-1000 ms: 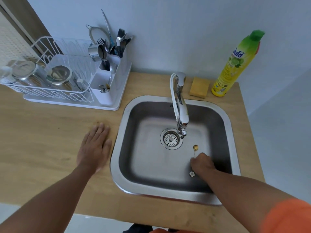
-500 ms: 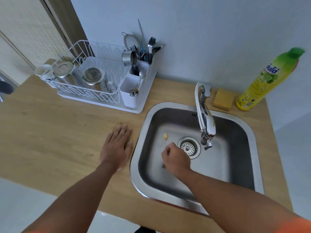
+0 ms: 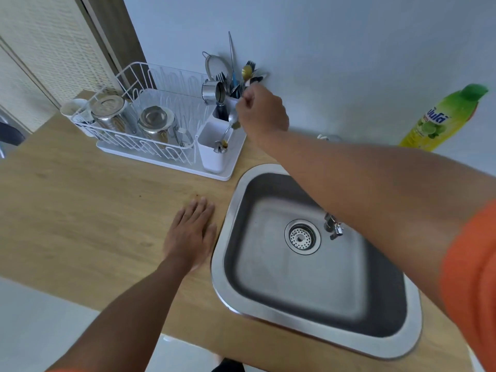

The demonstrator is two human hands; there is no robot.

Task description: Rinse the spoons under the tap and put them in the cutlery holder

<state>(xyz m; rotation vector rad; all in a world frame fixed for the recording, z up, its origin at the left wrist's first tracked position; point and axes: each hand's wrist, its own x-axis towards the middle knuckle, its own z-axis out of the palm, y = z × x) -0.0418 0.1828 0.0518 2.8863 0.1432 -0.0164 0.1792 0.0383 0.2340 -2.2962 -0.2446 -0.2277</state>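
My right hand [image 3: 261, 110] is stretched out over the white cutlery holder [image 3: 213, 154] at the end of the dish rack. It pinches a small gold spoon [image 3: 246, 73], whose bowl sticks up above my fingers among the forks and knives standing in the holder's back compartment. Another spoon [image 3: 228, 128] leans in the front compartment. My left hand [image 3: 189, 233] lies flat on the wooden counter beside the steel sink [image 3: 222, 253]. Most of the tap is hidden by my right forearm; only its spout tip [image 3: 332, 228] shows above the drain.
The white wire dish rack [image 3: 139, 84] holds two upturned steel pots [image 3: 154, 126] and a cup. A yellow-green dish soap bottle [image 3: 442, 119] stands at the back right by the wall. The wooden counter [image 3: 80, 205] runs along the left of the sink.
My right hand has risen out of the sink with the small spoon and reached left and back to the cutlery holder. The view has swung left. My left hand stayed flat on the counter.
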